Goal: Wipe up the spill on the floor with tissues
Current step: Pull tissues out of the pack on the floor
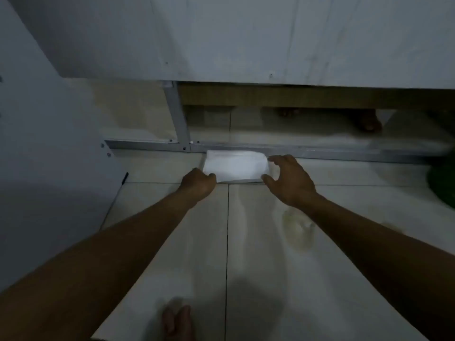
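A white pack of tissues (236, 166) lies on the pale tiled floor against a metal floor rail. My left hand (198, 182) grips its near left corner with curled fingers. My right hand (288, 179) is at the pack's right end, fingers spread and bent around that edge, index tip near the far corner and thumb at the near corner. A yellowish wet spill (296, 228) sits on the tile just under my right forearm.
A metal rail (320, 153) runs across the floor below a white panel (246, 45). A white cabinet side (49, 143) stands at left. A dark green object (443, 183) is at the right edge. My bare foot (177, 321) shows at the bottom.
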